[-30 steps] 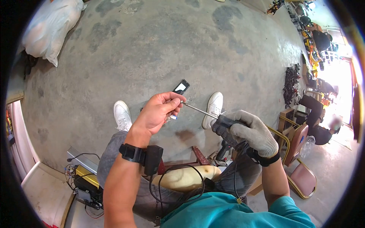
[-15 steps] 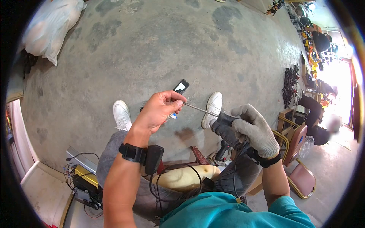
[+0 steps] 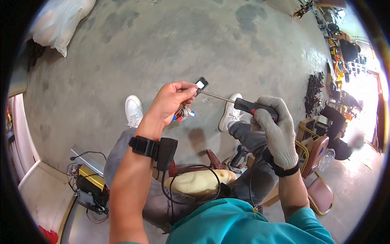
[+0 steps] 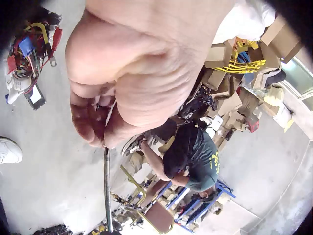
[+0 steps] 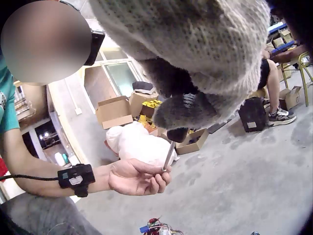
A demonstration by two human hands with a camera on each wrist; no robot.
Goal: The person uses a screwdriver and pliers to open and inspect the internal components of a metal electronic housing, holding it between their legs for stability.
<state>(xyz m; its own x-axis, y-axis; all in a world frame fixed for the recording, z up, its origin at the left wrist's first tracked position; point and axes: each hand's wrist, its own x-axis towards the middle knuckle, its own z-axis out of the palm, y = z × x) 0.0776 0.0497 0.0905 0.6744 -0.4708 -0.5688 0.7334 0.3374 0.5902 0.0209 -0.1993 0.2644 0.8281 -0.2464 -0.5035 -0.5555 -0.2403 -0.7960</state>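
My gloved right hand (image 3: 278, 130) grips the black handle (image 3: 245, 106) of a screwdriver, which has red parts on its body. Its long metal shaft (image 3: 217, 96) points left, across the gap between my knees. At the far end, my bare left hand (image 3: 174, 101) pinches the tip between thumb and fingers. Seen from the left wrist, the shaft (image 4: 108, 191) runs out from those fingertips, and the palm hides whatever else lies within the fingers. Below the left hand, on the floor, is a bundle of coloured wires and connectors (image 4: 30, 56). Beside it lies a black device with a white label (image 4: 35, 96).
White shoes (image 3: 133, 110) stand on the concrete floor on either side of the work. A yellow-and-black electrical unit (image 3: 91, 179) with wires sits at lower left. Chairs (image 3: 321, 193) and cartons are at right. Another person (image 4: 190, 156) crouches beyond. A white sack (image 3: 61, 24) lies at upper left.
The right hand has shifted its hold further back on the screwdriver, whose handle now lies more in line with the shaft. Both hands have risen slightly in view, uncovering more of the wire bundle.
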